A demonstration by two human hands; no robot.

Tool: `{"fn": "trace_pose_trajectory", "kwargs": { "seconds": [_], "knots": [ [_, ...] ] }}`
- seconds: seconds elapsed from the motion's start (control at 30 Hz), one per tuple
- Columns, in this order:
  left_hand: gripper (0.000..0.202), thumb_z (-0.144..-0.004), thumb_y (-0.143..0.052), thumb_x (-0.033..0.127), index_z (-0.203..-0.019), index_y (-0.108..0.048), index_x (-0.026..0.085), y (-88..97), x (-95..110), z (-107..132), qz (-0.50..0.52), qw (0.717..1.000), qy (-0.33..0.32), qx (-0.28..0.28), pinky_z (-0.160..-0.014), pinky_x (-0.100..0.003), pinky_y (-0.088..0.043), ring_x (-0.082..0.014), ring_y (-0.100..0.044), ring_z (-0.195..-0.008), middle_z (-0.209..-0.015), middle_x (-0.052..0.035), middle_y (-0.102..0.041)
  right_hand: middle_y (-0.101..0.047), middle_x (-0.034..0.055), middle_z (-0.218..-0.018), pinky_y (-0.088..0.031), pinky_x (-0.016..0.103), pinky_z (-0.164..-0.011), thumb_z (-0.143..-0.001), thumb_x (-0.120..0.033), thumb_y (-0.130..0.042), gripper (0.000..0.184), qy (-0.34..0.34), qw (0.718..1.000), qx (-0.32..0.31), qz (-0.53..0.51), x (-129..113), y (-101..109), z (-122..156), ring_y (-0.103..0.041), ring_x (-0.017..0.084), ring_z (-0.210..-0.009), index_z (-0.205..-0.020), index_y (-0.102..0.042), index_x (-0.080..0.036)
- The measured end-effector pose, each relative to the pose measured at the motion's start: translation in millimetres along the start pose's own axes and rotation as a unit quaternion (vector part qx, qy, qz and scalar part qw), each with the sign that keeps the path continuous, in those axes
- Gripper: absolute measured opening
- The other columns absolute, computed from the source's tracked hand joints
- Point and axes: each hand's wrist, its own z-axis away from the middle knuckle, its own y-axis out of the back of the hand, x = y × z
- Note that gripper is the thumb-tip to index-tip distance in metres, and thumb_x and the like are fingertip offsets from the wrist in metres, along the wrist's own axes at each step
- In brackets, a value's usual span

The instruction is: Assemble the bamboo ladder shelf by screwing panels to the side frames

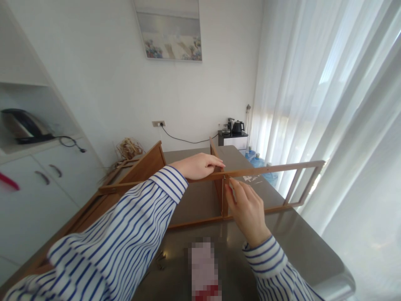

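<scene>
A wooden frame (275, 168) of slats and panels stands on a grey table (300, 242). My left hand (198, 165) lies over the top rail where an upright divider (219, 184) meets it, fingers curled down on the wood. My right hand (246, 209) is just below the rail at the same joint, thumb and forefinger pinched on something small I cannot make out. Both arms wear blue-and-white striped sleeves.
A wooden side panel (145, 165) leans at the left of the frame. White cabinets (34, 196) with a kettle (21, 125) stand at left. A small stand with a black kettle (233, 133), water bottles (255, 159) and sheer curtains (328, 104) are at back right. Small dark screws (160, 260) lie on the table.
</scene>
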Motion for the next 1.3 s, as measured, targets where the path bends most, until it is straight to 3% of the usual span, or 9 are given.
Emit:
{"fn": "trace_pose_trajectory", "kwargs": {
  "seconds": [0.17, 0.3, 0.53, 0.73, 0.83, 0.97, 1.07, 1.17, 1.3],
  "knots": [
    [0.033, -0.085, -0.042, 0.021, -0.112, -0.062, 0.023, -2.4, -4.3, -7.8, 0.009, 0.999, -0.046, 0.018, -0.097, -0.022, -0.037, -0.0119, -0.054, -0.109, -0.121, -0.0006, -0.059, -0.068, 0.0078, -0.089, -0.049, 0.030, -0.075, -0.086, -0.018, -0.049, 0.024, 0.023, 0.999, 0.026, -0.014, 0.5, -1.7, -2.1, -0.063, 0.017, -0.078, -0.108, -0.058, -0.018],
    [0.030, -0.084, -0.047, 0.021, -0.109, -0.063, 0.024, -1.4, -6.8, -10.1, 0.015, 0.998, -0.061, 0.019, -0.092, -0.021, -0.040, -0.0127, -0.057, -0.104, -0.119, -0.0010, -0.060, -0.068, 0.0067, -0.092, -0.051, 0.026, -0.072, -0.086, -0.016, -0.048, 0.024, -0.035, 0.995, 0.043, -0.084, 4.4, 7.4, 1.3, -0.064, 0.014, -0.078, -0.109, -0.055, -0.018],
    [0.029, -0.084, -0.047, 0.022, -0.108, -0.064, 0.020, -0.2, -7.5, -8.8, 0.046, 0.997, -0.055, 0.013, -0.090, -0.018, -0.039, -0.0115, -0.057, -0.102, -0.118, -0.0018, -0.059, -0.065, 0.0080, -0.107, -0.052, 0.028, -0.076, -0.089, -0.022, -0.042, 0.030, -0.096, 0.975, -0.086, -0.179, 13.8, 22.8, 9.6, -0.064, 0.016, -0.089, -0.118, -0.048, -0.019],
    [0.027, -0.085, -0.045, 0.024, -0.103, -0.065, 0.019, -0.8, -6.6, -8.2, 0.081, 0.995, -0.048, 0.015, -0.087, -0.018, -0.040, -0.0111, -0.057, -0.095, -0.111, -0.0013, -0.062, -0.068, 0.0055, -0.092, -0.052, 0.025, -0.067, -0.091, -0.028, -0.038, 0.027, -0.158, 0.936, -0.197, -0.244, 25.4, 22.8, 23.9, -0.064, 0.013, -0.071, -0.111, -0.055, -0.020],
    [0.027, -0.085, -0.046, 0.025, -0.102, -0.066, 0.019, -1.5, -7.7, -8.2, 0.096, 0.994, -0.049, 0.016, -0.086, -0.019, -0.040, -0.0117, -0.057, -0.095, -0.110, -0.0018, -0.061, -0.067, 0.0069, -0.090, -0.052, 0.027, -0.070, -0.090, -0.032, -0.040, 0.029, -0.153, 0.922, -0.236, -0.265, 30.7, 19.2, 27.7, -0.064, 0.016, -0.077, -0.107, -0.060, -0.020],
    [0.025, -0.084, -0.047, 0.025, -0.099, -0.066, 0.018, -3.1, -10.5, -10.0, 0.107, 0.993, -0.054, 0.013, -0.084, -0.019, -0.040, -0.0111, -0.057, -0.093, -0.107, -0.0013, -0.062, -0.064, 0.0100, -0.104, -0.052, 0.029, -0.073, -0.089, -0.035, -0.042, 0.029, -0.187, 0.904, -0.240, -0.300, 32.3, 16.4, 27.2, -0.063, 0.019, -0.088, -0.101, -0.063, -0.019],
    [0.023, -0.083, -0.048, 0.025, -0.099, -0.064, 0.019, -4.2, -11.7, -11.5, 0.128, 0.991, -0.036, -0.002, -0.083, -0.019, -0.040, -0.0111, -0.057, -0.093, -0.109, -0.0014, -0.061, -0.066, 0.0090, -0.091, -0.052, 0.026, -0.060, -0.090, -0.036, -0.038, 0.033, -0.242, 0.892, -0.204, -0.322, 28.5, 15.2, 21.0, -0.063, 0.015, -0.067, -0.112, -0.056, -0.017],
    [0.022, -0.082, -0.049, 0.027, -0.098, -0.062, 0.019, -2.1, -10.4, -12.9, 0.146, 0.989, -0.011, -0.029, -0.082, -0.020, -0.041, -0.0119, -0.058, -0.093, -0.109, -0.0015, -0.062, -0.065, 0.0044, -0.080, -0.046, 0.023, -0.050, -0.091, -0.033, -0.035, 0.034, -0.232, 0.923, -0.161, -0.261, 20.3, 13.8, 8.1, -0.057, 0.012, -0.053, -0.117, -0.050, -0.018],
    [0.021, -0.080, -0.051, 0.025, -0.097, -0.061, 0.018, 5.2, -7.2, -17.1, 0.138, 0.988, -0.003, -0.071, -0.078, -0.020, -0.041, -0.0118, -0.059, -0.087, -0.098, -0.0001, -0.066, -0.066, 0.0037, -0.077, -0.043, 0.025, -0.055, -0.091, -0.028, -0.037, 0.025, -0.124, 0.973, -0.157, -0.115, 6.6, 6.6, -10.6, -0.062, 0.016, -0.062, -0.107, -0.053, -0.017]
  ]
}}
